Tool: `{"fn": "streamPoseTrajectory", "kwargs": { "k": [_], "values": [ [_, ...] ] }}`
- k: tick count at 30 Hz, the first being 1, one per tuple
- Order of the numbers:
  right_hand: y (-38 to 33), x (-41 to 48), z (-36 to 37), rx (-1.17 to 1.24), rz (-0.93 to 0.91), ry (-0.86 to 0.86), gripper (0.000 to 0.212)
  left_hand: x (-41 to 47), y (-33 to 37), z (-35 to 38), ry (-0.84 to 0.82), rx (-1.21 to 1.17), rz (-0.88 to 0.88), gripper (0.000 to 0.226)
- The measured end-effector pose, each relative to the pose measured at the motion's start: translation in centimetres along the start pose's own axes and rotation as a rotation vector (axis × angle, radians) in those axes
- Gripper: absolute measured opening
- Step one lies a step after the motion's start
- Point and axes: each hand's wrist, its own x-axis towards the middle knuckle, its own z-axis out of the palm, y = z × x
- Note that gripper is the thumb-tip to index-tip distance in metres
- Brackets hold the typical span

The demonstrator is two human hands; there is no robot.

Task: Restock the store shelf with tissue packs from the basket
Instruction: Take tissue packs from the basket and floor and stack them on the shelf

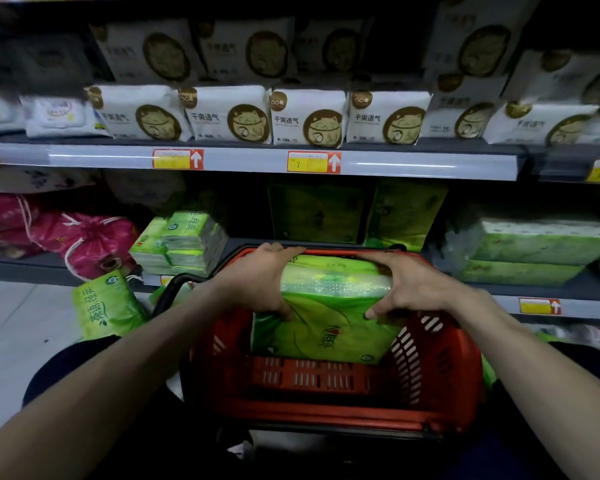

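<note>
Forearms reach over the red basket (pixel 326 415), 2 hands on 1 green tissue pack (pixel 326 320).
Left hand (pixel 257 278) and right hand (pixel 409 285) grip its 2 ends, fingers curled over the top, thumbs on the near face. It stands tilted in the basket, long axis left-right, both hands equally near. I judge the lower shelf (pixel 25 268) lies straight ahead, beyond the far rim.
</note>
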Motion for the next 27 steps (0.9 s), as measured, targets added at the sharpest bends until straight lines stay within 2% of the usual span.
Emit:
{"fn": "streamPoseTrajectory", "kwargs": {
  "k": [4,8,19,24,27],
  "values": [
    [-1.0,0.3,-0.7,0.01,-0.021,-0.009,0.126,-0.6,-0.2,-2.2,0.046,0.026,0.018,0.136],
    [-2.9,-0.2,-2.1,0.039,-0.037,0.057,0.115,-2.0,0.2,-4.8,0.12,0.082,-0.011,0.132],
    [-8.9,-5.3,-7.0,-0.317,-0.147,0.583,0.105,-8.4,1.3,-10.5,0.617,0.133,0.035,0.107],
    [-7.2,-3.4,-4.3,-0.407,-0.317,0.794,0.083,-5.5,0.1,-7.2,0.756,0.124,0.115,0.098],
    [-4.8,-1.1,-1.2,-0.422,-0.326,0.846,0.078,-2.8,-1.3,-3.8,0.759,0.139,0.159,0.096]
  ]
}}
